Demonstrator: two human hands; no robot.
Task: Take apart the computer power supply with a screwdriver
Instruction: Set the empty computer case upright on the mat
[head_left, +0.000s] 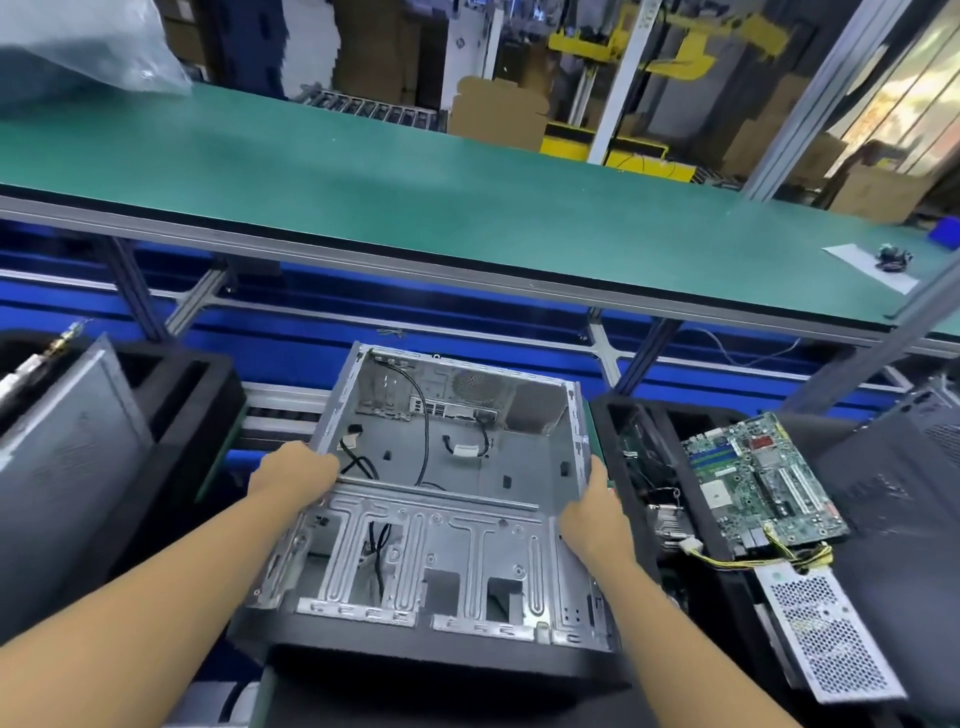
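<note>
My left hand (293, 475) and right hand (592, 514) hold the open grey sheet-metal computer case (441, 519) at the lower middle of the frame, over a black foam tray (415, 670). My left fingers are curled over the rim of its left wall. My right thumb lies pressed along the right wall, and the other right fingers are hidden behind it, so I cannot tell how they sit. The case is stripped, with only a few loose black cables (421, 431) inside.

The silver perforated metal power supply box (826, 634) lies at the lower right, well apart from my hands, its yellow and black leads (753, 558) running up to the green circuit board (763, 488) just beyond it.

I judge I am clearing this shell away and have not begun on the supply itself. Next I must set the case down, find a screwdriver, since none shows here, and bring the supply in front of me.

I count two hands, one power supply, one circuit board and two cases, the second grey case (62, 467) at the left edge. Farther off runs the green-topped workbench (415, 182), with one white sheet (857, 260) at its right end.
</note>
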